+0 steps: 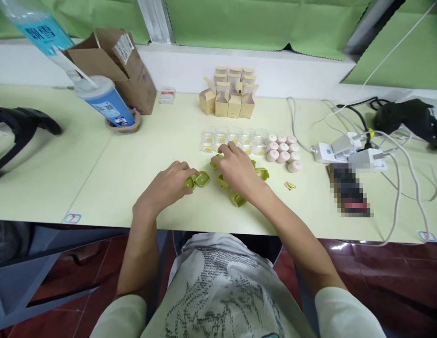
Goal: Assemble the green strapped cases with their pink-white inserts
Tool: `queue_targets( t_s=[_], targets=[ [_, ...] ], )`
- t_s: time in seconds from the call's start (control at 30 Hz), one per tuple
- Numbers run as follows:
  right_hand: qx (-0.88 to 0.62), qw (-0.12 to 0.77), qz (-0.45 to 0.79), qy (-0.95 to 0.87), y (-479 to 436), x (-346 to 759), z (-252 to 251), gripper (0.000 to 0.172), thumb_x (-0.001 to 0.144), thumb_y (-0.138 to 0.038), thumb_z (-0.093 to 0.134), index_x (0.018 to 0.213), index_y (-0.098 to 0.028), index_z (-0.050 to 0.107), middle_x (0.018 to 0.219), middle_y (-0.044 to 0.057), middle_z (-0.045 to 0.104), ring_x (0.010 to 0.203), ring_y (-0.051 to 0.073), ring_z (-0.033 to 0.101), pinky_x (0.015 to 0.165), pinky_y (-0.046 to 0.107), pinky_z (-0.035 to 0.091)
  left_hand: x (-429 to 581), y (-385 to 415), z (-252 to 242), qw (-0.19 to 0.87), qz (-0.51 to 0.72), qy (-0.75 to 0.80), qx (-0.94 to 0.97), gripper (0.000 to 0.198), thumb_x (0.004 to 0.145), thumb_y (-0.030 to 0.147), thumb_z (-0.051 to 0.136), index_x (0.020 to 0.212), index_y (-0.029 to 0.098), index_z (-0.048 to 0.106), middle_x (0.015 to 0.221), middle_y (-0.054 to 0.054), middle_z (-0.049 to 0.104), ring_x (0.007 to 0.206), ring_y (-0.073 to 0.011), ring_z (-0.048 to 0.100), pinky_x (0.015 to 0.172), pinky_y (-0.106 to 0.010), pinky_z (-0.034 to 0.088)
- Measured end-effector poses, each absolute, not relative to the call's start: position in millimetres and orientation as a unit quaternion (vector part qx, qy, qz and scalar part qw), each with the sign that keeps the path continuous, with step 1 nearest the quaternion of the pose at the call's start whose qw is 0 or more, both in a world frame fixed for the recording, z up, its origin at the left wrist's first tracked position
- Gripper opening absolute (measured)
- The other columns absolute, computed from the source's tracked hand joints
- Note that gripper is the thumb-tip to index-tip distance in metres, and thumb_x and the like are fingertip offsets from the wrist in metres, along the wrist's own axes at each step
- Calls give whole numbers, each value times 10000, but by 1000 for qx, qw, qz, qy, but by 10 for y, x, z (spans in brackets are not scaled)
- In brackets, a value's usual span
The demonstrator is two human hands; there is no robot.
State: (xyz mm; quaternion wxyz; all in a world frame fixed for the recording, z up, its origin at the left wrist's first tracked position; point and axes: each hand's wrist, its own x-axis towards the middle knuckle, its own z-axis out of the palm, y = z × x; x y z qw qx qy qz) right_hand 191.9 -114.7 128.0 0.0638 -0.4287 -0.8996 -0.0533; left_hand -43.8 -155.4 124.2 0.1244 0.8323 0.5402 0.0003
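Observation:
My left hand (169, 184) is closed at the edge of a small olive-green open case (203, 179), its fingertips around the near half, which lies on the table. My right hand (235, 166) reaches over a cluster of similar green cases, its thumb and fingers pinching one green case (216, 162) at the cluster's far left. Part of the cluster is hidden beneath this hand. Another green case (238, 199) lies below the right wrist, and one more (262, 173) to its right. Just beyond the hands are clear plastic cups (234, 136) in rows, with yellow marks inside.
Pale pink round pieces (283, 147) stand right of the cups, near small gold-coloured pieces (290, 186). Small cardboard boxes (228, 104) with raised flaps stand behind. A power strip (331, 153) with cables lies right; a blue canister (109, 105) and a carton (137, 75) stand left.

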Motion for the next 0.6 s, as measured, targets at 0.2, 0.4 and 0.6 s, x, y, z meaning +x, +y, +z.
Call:
queue_targets(
  t_s=[0.2,0.4,0.6],
  targets=[
    [-439,20,-36,-898,-1103,1994,1173,361,1007,58,514,1155,-109,797,1113,205,735,1095,326,602,834,396,452,-432,-1511,1193,75,46,524,847,372,981,92,563,1239,232,792,1216,-136,681,1262,-349,572,941,-469,612],
    [-441,102,-39,-891,-1132,2150,1243,291,1048,-10,509,1118,-159,749,1193,183,715,1119,314,611,797,382,464,-383,-1420,1192,101,15,539,836,153,975,197,696,1022,243,834,1142,-93,669,1143,-311,670,872,-435,600],
    [-440,407,108,-793,-1457,2762,1335,92,1110,-283,605,1123,-257,692,1460,155,625,1172,287,692,836,433,641,-345,-1539,1234,80,2,571,817,164,977,196,733,1123,249,786,1197,-89,701,1158,-324,700,845,-414,583]
  ],
)
